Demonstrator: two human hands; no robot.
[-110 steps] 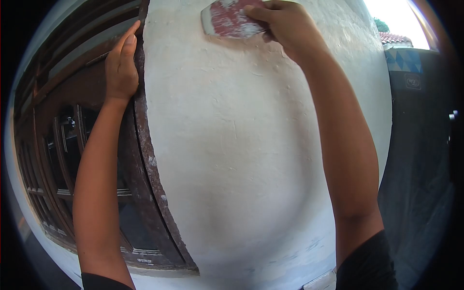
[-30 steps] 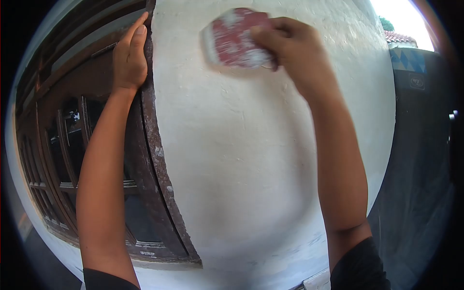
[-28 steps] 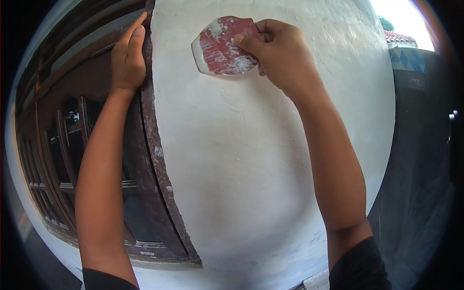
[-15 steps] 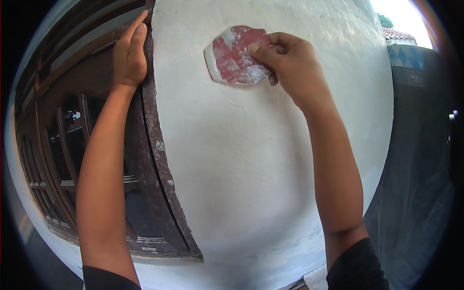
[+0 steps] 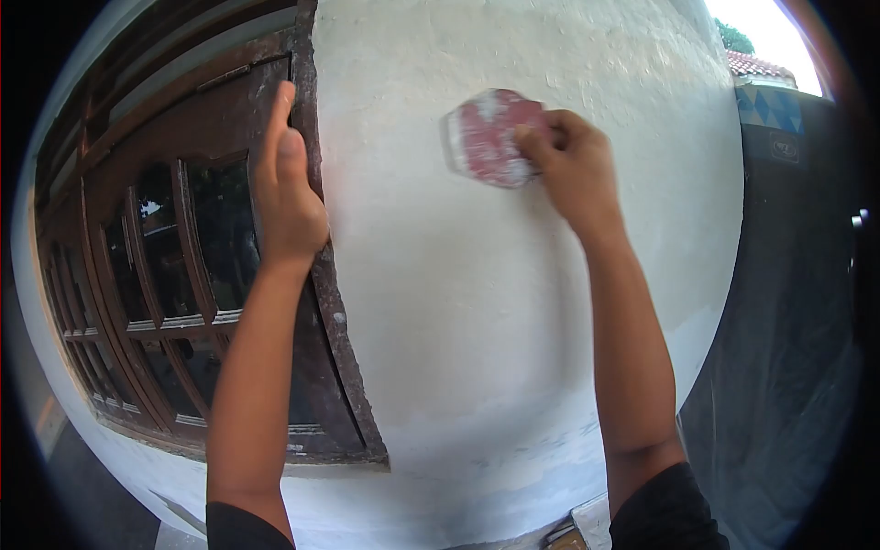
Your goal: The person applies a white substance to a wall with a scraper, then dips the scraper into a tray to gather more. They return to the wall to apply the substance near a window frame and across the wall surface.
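A red putty spreader point(image 5: 495, 137), flat and smeared with white, is pinched by one edge in my right hand point(image 5: 579, 170), thumb on its near face. The spreader is slightly blurred, against or just in front of the off-white wall point(image 5: 458, 302); contact cannot be made out. My left hand point(image 5: 291, 197) holds nothing. Its fingers are stretched upward along the dark brown window frame point(image 5: 312, 110), and the heel of the palm lies by the frame's edge next to the wall.
Left of the wall is a brown wooden window point(image 5: 137, 275) with glass panes. A dark, sheet-like surface point(image 5: 779, 302) stands beyond the wall's right edge. Tiled roofing point(image 5: 759, 66) shows at the upper right. Some objects point(image 5: 568, 539) lie at the wall's foot.
The spreader and my right hand have moved down and to the right in view. My left hand is lower along the window frame. The view has shifted slightly.
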